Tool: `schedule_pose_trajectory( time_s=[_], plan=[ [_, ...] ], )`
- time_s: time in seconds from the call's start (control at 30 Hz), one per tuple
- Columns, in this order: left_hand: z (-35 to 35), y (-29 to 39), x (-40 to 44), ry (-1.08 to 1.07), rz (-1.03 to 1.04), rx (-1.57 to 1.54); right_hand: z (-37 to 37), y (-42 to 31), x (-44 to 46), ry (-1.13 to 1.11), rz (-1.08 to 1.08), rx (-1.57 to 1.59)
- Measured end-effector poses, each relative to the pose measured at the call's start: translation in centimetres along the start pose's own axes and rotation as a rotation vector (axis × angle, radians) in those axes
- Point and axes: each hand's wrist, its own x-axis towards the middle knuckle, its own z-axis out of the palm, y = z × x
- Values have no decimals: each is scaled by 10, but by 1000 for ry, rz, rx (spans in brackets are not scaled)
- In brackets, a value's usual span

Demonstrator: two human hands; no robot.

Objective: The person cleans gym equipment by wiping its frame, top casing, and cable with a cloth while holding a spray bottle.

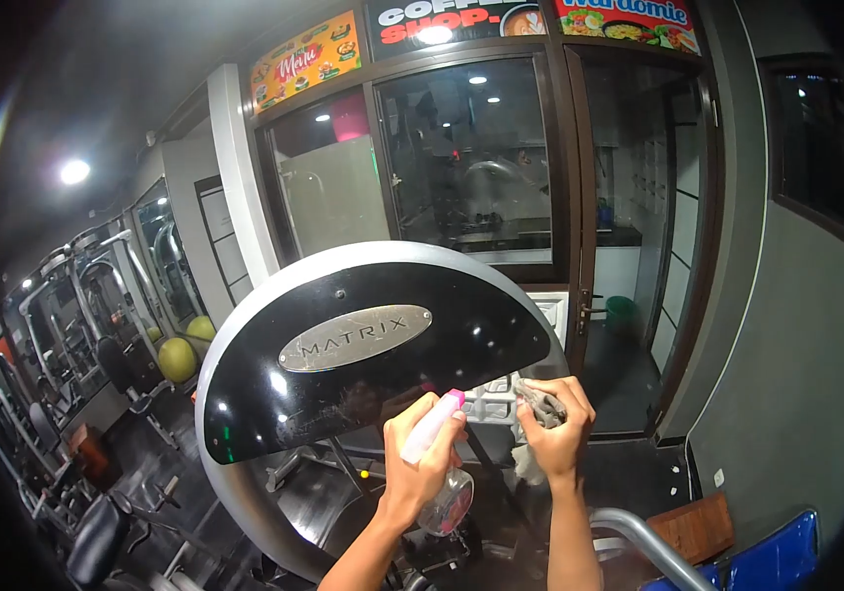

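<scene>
1. Left hand [418,483] of a person wraps closely around a spray bottle [450,510]; how far the trigger is pressed cannot be told.
2. Held nearly upright, the bottle has its pink nozzle [455,397] uppermost, over the lower edge of a black panel [481,335] in this view.
3. Right hand [562,438], fingers closed, grips a crumpled grey cloth [543,402] just right of the bottle, apart from it.

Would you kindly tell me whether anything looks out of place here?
A few white bits on the dark floor near the right-hand wall look odd, perhaps litter; they are too small to identify.
</scene>
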Motion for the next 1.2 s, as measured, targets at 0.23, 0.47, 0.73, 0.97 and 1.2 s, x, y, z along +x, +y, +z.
schedule_pose_trajectory(
  time_s=[0.23, 0.47, 0.73, 0.97, 1.2],
  plan=[
    [-5, 0, 3, 4, 49, 81, 16, -15, 12, 5, -36, 33],
    [-28, 8, 3, -73, -27, 55, 48, -39, 23, -141, -163, 35],
    [-45, 4, 3, -152, 199, 213, 34, -17, 39, -21, 7, -100],
    [-41, 27, -3, -103, -47, -34, 34, -30, 34, -221, -161, -11],
    [-59, 47, 20, -167, 4, 16, 45, -28, 59, -132, -168, -59]
  ],
)
